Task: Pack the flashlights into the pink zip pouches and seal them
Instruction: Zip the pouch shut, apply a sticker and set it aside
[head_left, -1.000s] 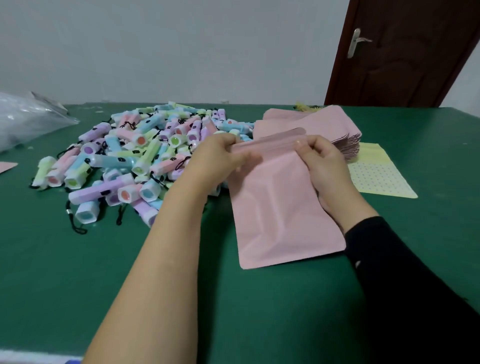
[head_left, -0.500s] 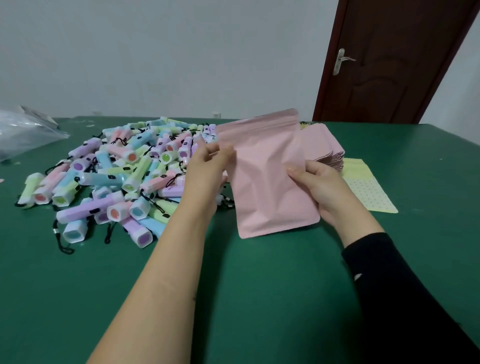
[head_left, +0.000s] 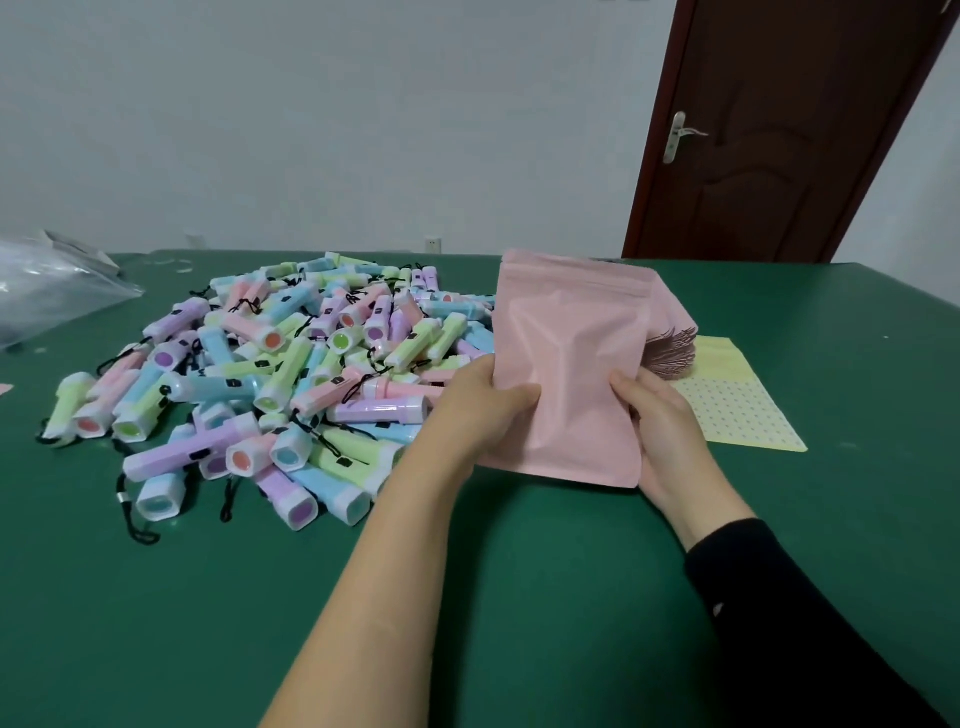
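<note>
A pink zip pouch (head_left: 569, 364) stands upright on the green table (head_left: 519, 597), its zip edge at the top. My left hand (head_left: 483, 405) grips its left side and my right hand (head_left: 662, 415) grips its right side, both low on the pouch. A large heap of pastel flashlights (head_left: 275, 374) with black wrist cords lies to the left of the pouch. Behind the held pouch, a stack of pink pouches (head_left: 672, 338) lies flat, mostly hidden.
A yellow dotted sheet (head_left: 743, 410) lies right of the pouch stack. A clear plastic bag (head_left: 47, 291) sits at the table's far left. A brown door (head_left: 789, 130) stands behind the table at the right.
The pouch went from lying flat with both hands at its zip edge to standing upright. Both hands slid down to its lower sides.
</note>
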